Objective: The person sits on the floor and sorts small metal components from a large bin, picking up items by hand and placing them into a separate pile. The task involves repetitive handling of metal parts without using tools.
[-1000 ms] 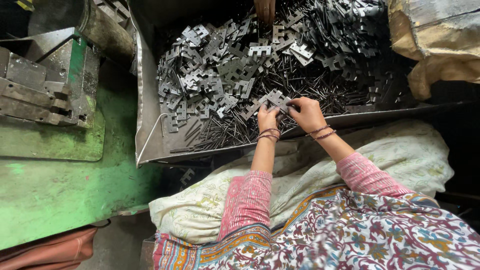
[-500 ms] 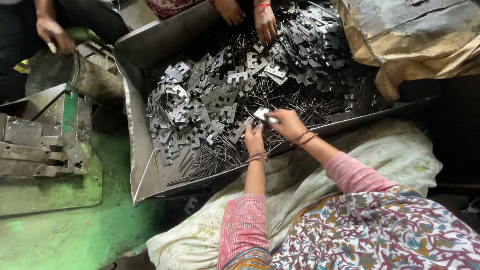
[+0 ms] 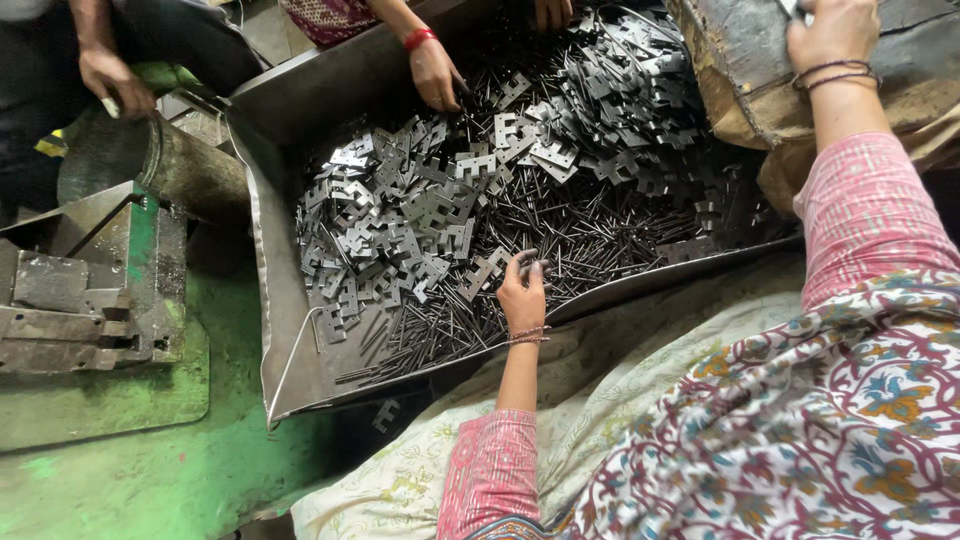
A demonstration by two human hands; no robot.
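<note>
Hands parted since half a second ago: then together over the near rim of the tray, pinching one small plate between them.

Left hand (image 3: 522,290): now alone at the near rim of the metal tray (image 3: 262,230), fingers curled shut around a few thin steel pins (image 3: 530,266). Pins in the grip angled roughly near-to-far, far ends tilted slightly right.

Right hand (image 3: 835,32): now raised to the far right, resting on the brown sack (image 3: 735,70); grip not discernible, top edge cropped.

Loose pins (image 3: 590,225): heaped in tray centre, long axes mostly left-to-right, slightly fanned.

Notched plates (image 3: 390,235): flat, piled left and far in the tray.

Another person's hand (image 3: 435,75): at the far tray edge, red bangle. Green press (image 3: 90,290): far left.
</note>
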